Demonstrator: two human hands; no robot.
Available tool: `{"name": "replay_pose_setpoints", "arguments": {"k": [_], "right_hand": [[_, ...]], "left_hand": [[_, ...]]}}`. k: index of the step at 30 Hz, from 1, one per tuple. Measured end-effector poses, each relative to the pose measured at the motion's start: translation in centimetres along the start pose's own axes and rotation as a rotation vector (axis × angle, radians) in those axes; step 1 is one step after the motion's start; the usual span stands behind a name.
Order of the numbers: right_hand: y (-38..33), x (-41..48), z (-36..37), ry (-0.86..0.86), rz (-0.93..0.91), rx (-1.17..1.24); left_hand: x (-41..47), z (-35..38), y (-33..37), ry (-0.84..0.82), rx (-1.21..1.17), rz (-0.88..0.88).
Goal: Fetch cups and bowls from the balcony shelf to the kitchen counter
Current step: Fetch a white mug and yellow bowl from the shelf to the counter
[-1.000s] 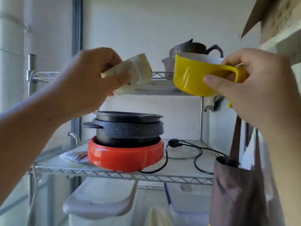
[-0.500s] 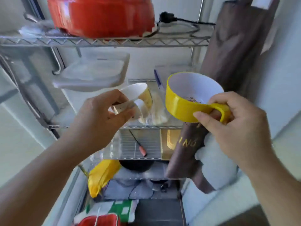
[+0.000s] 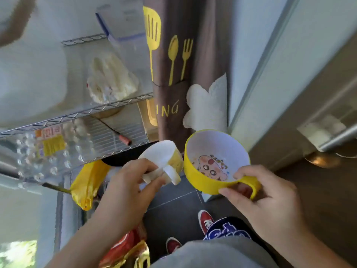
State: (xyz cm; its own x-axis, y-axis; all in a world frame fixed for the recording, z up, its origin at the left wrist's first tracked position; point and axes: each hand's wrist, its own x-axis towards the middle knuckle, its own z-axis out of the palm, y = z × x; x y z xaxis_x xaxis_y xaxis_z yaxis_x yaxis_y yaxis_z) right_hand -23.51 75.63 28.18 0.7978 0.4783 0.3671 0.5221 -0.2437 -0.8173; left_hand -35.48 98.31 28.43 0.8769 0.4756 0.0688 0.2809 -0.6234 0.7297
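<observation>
Now your left hand (image 3: 127, 188) grips the white cup (image 3: 164, 161) by its handle; your right hand (image 3: 264, 198) pinches the yellow bowl (image 3: 214, 163) by its handle; both sit beside the wire shelf (image 3: 92, 111), above the dark floor (image 3: 172, 209).

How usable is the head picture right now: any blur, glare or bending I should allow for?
Head view: the yellow bowl, the small cup, the left hand and the right hand are fairly sharp; the wire shelf and upper left corner smear with motion blur; daylight washes out the lower left; the wide lens bends the door frame.
</observation>
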Motion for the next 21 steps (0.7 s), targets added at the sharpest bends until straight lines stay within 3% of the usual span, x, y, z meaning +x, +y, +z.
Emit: {"name": "replay_pose_setpoints", "arguments": {"k": [9, 18, 21], "right_hand": [[3.9, -6.3, -12.7, 0.311, 0.198, -0.213], [14.4, -12.5, -31.0, 0.632, 0.604, -0.488], [18.6, -15.5, -36.4, 0.659, 0.767, -0.564]], "left_hand": [[2.6, 12.6, 7.9, -0.49, 0.02, 0.298], [5.1, 33.0, 23.5, -0.81, 0.032, 0.493], [5.3, 40.2, 28.9, -0.89, 0.057, 0.546]]}}
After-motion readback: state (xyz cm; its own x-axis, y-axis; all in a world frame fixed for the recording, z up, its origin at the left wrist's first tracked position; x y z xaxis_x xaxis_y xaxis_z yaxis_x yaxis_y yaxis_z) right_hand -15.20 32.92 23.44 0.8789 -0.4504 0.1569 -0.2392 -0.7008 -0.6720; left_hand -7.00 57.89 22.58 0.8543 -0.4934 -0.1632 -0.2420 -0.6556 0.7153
